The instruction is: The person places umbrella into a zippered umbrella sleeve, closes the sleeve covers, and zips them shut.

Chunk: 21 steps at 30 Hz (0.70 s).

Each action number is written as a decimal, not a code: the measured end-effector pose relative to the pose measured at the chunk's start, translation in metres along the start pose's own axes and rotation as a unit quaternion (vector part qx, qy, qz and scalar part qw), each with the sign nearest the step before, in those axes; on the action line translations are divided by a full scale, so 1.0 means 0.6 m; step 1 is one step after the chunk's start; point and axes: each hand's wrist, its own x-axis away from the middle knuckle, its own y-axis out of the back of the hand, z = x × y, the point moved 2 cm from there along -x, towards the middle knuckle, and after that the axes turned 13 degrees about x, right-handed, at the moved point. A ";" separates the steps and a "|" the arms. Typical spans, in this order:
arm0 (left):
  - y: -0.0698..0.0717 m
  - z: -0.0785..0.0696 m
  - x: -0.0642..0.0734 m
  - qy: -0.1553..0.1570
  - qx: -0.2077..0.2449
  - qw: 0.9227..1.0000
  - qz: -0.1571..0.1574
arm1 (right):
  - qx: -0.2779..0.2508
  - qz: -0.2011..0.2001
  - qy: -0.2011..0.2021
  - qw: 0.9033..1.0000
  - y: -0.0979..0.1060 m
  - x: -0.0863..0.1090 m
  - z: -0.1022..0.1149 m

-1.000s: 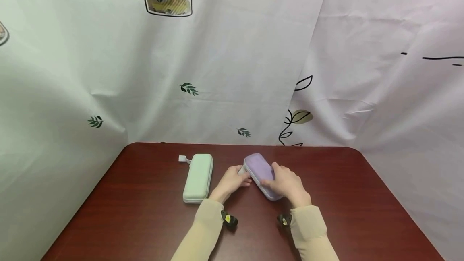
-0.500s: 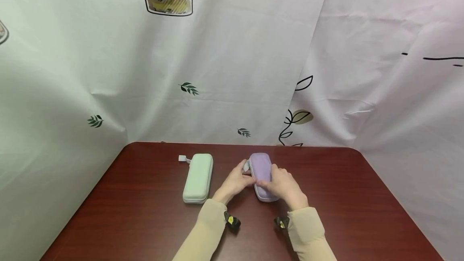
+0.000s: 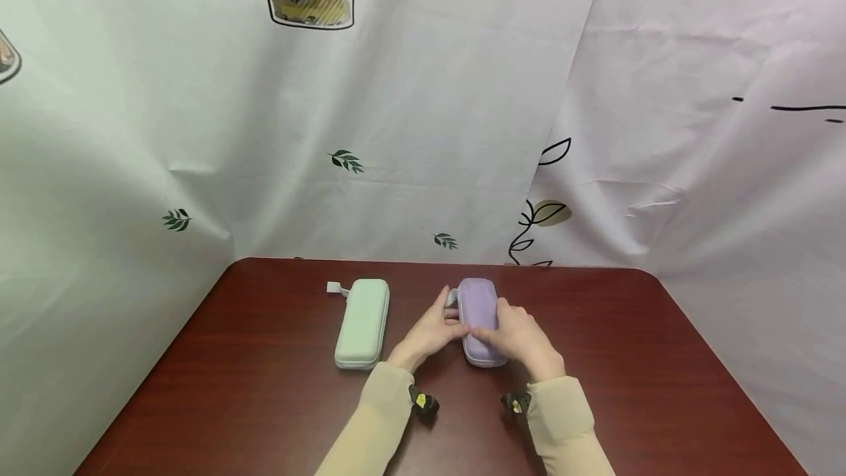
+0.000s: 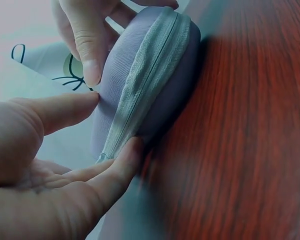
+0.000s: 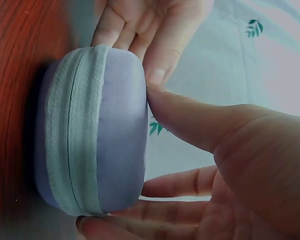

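A purple zip case (image 3: 479, 301) lies flat on the table, its long side pointing away from me. The pale zip band (image 4: 145, 80) runs round its side and is closed where it shows. My right hand (image 3: 525, 340) grips the case from the right, thumb on top and fingers (image 5: 165, 212) round the far side. On the left edge my left hand (image 3: 428, 329) holds it, the thumb at the top and a fingertip (image 4: 132, 150) low against the zip band. A pale pull tab (image 3: 452, 298) sticks out at the upper left, partly behind the left fingers.
To the left lies a mint green zip case (image 3: 362, 322) with a white tab (image 3: 335, 288) at its far left corner. Both rest on a dark red wooden table (image 3: 264, 388). A white printed curtain (image 3: 423, 116) hangs behind the table's far edge.
The purple case has turned from slanted to nearly straight, its far end swinging right. My left hand has moved from the pull tab to the case's left edge; the right hand has kept its grip.
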 end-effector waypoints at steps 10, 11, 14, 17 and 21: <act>0.024 -0.021 0.024 0.024 -0.051 0.998 -0.019 | -0.024 0.019 0.015 0.999 0.014 0.003 -0.009; 0.029 -0.026 0.027 0.021 -0.062 0.998 -0.019 | -0.018 0.019 0.017 1.000 0.017 0.003 -0.010; 0.047 -0.044 0.037 -0.008 -0.118 0.993 -0.020 | 0.003 0.011 0.026 1.000 0.029 0.003 -0.011; 0.067 -0.065 0.047 -0.050 -0.193 0.980 -0.023 | 0.018 -0.002 0.034 0.999 0.039 0.003 -0.011; 0.091 -0.089 0.061 -0.089 -0.261 0.961 -0.025 | 0.007 -0.017 0.042 0.999 0.050 0.003 -0.009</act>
